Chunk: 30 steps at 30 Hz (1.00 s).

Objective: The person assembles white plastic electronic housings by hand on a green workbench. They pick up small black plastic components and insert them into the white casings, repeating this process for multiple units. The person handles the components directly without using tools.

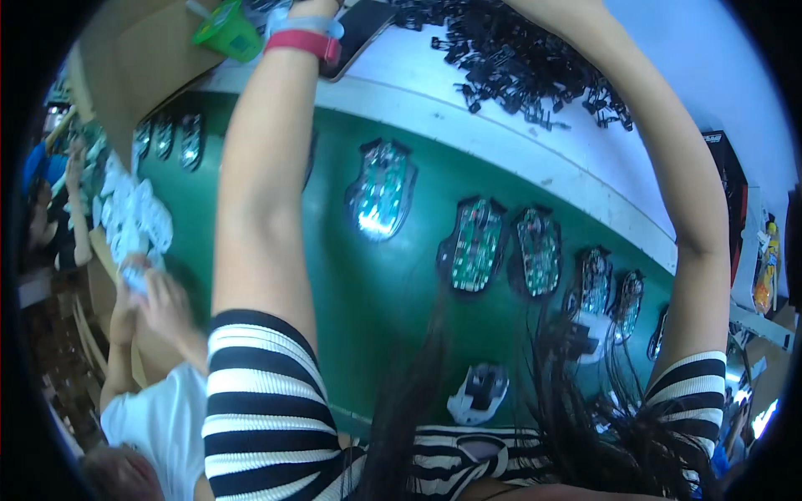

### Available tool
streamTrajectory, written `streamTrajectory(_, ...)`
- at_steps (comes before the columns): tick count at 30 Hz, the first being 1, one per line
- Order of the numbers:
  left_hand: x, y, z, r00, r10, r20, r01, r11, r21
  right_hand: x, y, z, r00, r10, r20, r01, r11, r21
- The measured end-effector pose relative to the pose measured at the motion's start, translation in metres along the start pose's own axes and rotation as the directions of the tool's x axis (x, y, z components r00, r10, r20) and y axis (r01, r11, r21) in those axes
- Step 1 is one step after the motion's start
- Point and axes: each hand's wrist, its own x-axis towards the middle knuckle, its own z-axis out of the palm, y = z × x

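Note:
Both my arms stretch forward past the top edge, so my left hand and my right hand are out of view. A red wristband (302,42) and a pale blue band are on my left wrist, beside a dark flat phone-like device (357,35). My right forearm curves around a pile of small black plastic parts (535,63) on a white ledge (468,96). Below my arms, several open mouse-shaped shells with green circuit boards (476,250) lie on a green belt (368,326). One such unit (382,192) sits apart, closer to my left arm.
A green plastic cup (230,33) stands by a cardboard box (138,58) at the far left. Near my body lies a grey-white shell piece (479,394). At left, a co-worker's hands (159,296) work beside whitish plastic bags (134,209). Dark hair strands hang over the near belt.

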Motion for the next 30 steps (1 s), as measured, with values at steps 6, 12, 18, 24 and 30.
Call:
streamTrajectory(6,-0.177,0.023,-0.207,0.983,-0.162,-0.083,0.157,0.985,-0.067,-0.104,-0.144,-0.007,0.954,-0.17,0.248,0.117,0.969,0.216)
streamTrajectory(12,-0.302,-0.043,-0.319,0.936,-0.326,-0.133,0.335,0.708,0.621,-0.139,-0.275,0.053,0.836,-0.385,0.391,0.222,0.889,0.4)
streamTrajectory(18,-0.382,0.066,-0.364,0.975,-0.15,-0.166,0.149,0.989,-0.02,-0.214,-0.205,-0.063,0.937,-0.245,0.249,0.21,0.965,0.16)
streamTrajectory(24,-0.51,0.221,-0.309,0.83,0.302,0.469,-0.248,0.953,-0.175,-0.391,-0.166,-0.116,0.921,0.015,0.389,-0.039,0.998,0.055)
streamTrajectory(30,-0.497,0.166,-0.237,0.788,0.334,0.517,-0.326,0.939,-0.11,-0.418,-0.163,-0.136,0.932,-0.013,0.361,-0.02,0.996,0.086)
